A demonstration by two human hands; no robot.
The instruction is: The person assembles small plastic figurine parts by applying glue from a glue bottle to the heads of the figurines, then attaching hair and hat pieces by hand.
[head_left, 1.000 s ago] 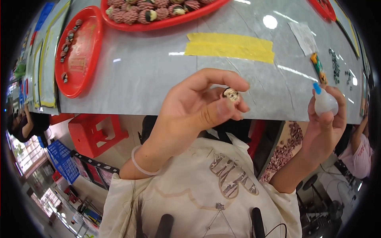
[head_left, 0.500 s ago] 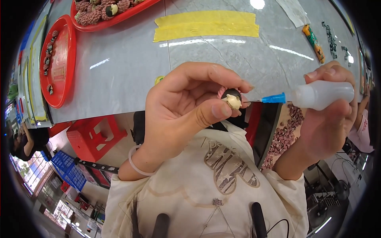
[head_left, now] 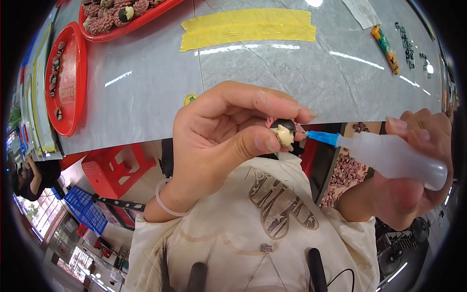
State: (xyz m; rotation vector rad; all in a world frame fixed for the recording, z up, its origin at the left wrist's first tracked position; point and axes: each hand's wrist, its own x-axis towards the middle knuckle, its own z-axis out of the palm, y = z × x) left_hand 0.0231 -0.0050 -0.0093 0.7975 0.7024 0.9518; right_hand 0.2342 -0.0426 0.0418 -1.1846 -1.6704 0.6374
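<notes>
Between the thumb and fingers of my left hand (head_left: pixel 209 126) is a small figurine (head_left: pixel 283 134) with a cream face, black hair and some pink at its back. My right hand (head_left: pixel 418 165) grips a translucent white squeeze bottle (head_left: pixel 389 155), its body slanting down to the right. A blue needle tip (head_left: pixel 323 138) is fitted on the bottle's neck. The thin needle points left and reaches the right side of the figurine's head; whether it touches cannot be made out.
A red tray (head_left: pixel 131 30) of pink figurines stands at the far left, beside a red oval plate (head_left: pixel 80 92) with a row of small pieces. Yellow tape (head_left: pixel 248 28) crosses the grey table (head_left: pixel 146 82). An orange-green tube (head_left: pixel 385 50) lies at the right; many pink pieces (head_left: pixel 345 170) sit below the edge.
My right hand has lowered the bottle's base and tilted it, bringing the needle closer to the figurine. In my left fingers, the figurine sits slightly lower.
</notes>
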